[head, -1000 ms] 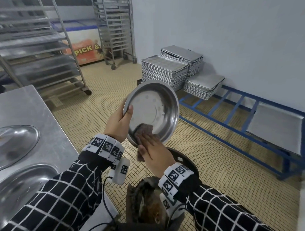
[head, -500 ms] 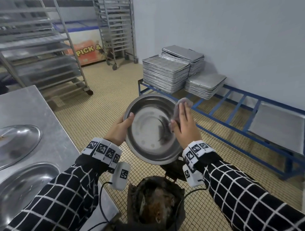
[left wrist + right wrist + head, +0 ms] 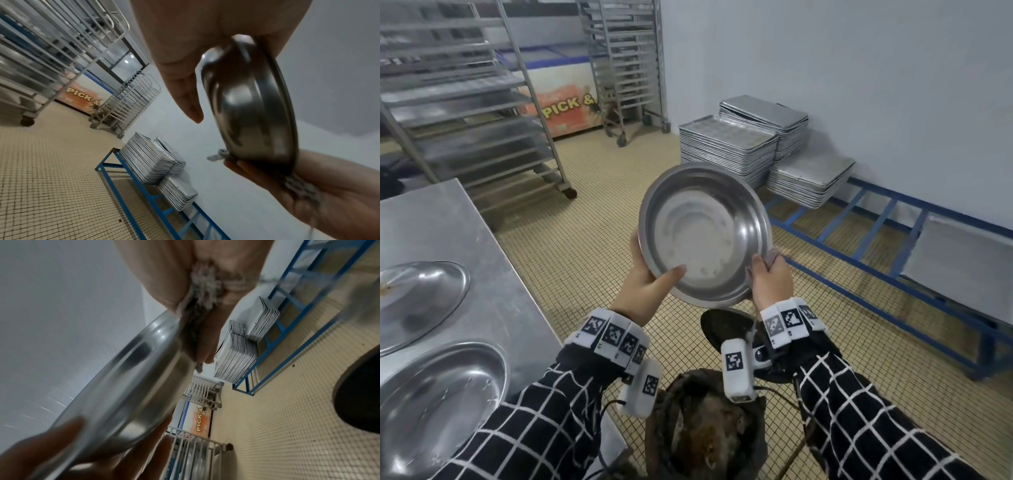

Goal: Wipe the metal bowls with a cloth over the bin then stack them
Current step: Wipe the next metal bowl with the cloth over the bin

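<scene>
Cloth [image 3: 770,259] now at one bowl's [image 3: 702,236] rim.

From the head we looked forward and down on the round shiny steel bowl [image 3: 705,233], held tilted above the dark bin [image 3: 709,431], with the grey steel bench [image 3: 448,240] at our left. The left wrist camera sat very near the left hand [image 3: 185,65], facing along it past the bowl's outside. The right wrist camera looked along the right hand [image 3: 205,296], blurred. All three views shared the bowl, the stacked silver baking trays [image 3: 726,147] and the blue metal rack [image 3: 893,260].
</scene>
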`<act>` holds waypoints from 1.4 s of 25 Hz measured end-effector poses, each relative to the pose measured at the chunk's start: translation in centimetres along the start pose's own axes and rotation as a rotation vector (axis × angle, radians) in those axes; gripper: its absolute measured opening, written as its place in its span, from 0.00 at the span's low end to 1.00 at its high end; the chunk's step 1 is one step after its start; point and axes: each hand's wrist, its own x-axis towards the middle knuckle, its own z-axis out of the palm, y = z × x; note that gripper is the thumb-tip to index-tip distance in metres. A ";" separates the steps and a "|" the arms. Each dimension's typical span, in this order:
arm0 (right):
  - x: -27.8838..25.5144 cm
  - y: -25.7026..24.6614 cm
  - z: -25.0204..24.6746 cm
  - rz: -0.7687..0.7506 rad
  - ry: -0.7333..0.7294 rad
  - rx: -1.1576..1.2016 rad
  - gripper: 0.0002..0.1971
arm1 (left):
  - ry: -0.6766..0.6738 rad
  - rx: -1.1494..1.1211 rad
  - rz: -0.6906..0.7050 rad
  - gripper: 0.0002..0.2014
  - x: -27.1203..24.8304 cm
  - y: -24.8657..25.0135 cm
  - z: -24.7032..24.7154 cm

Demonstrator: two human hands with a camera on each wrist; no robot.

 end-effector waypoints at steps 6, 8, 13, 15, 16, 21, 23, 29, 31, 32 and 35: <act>-0.9 1.2 0.1 0.040 -0.186 -0.153 0.16 | 0.190 -0.056 -0.161 0.23 1.6 -0.3 -0.8; -1.5 1.6 0.0 -0.012 -0.154 -0.223 0.14 | 0.184 0.030 -0.137 0.25 1.8 -0.5 -1.3; -5.3 0.4 3.0 -0.385 -0.396 -0.280 0.15 | 0.127 0.146 -0.098 0.26 1.6 -0.1 -0.4; -7.5 0.9 4.3 -0.581 -0.603 -0.321 0.16 | 0.130 0.099 -0.061 0.22 1.9 0.3 -0.1; -7.9 1.6 4.4 -0.649 -0.650 -0.340 0.18 | 0.130 0.057 -0.041 0.16 2.1 0.5 -0.1; -3.6 4.0 2.2 -0.788 -0.616 -0.893 0.43 | 0.124 -0.001 -0.048 0.11 3.0 0.5 -1.7; -3.4 3.9 2.6 -0.770 -0.655 -0.829 0.42 | 0.122 0.003 -0.053 0.08 3.1 0.3 -1.7; -5.6 3.4 3.4 -0.805 -0.433 -0.513 0.22 | 0.067 -0.115 0.006 0.17 4.2 1.2 -2.4; -3.4 4.0 2.1 -0.843 -0.437 -0.787 0.26 | 0.073 -0.157 -0.037 0.16 4.2 1.1 -2.6; -2.0 4.1 1.4 -0.822 -0.437 -0.926 0.28 | 0.071 -0.156 -0.072 0.15 4.1 1.0 -2.7; 1.5 4.3 0.0 -0.758 -0.327 -1.114 0.32 | 0.037 -0.135 -0.143 0.15 3.6 0.0 -2.3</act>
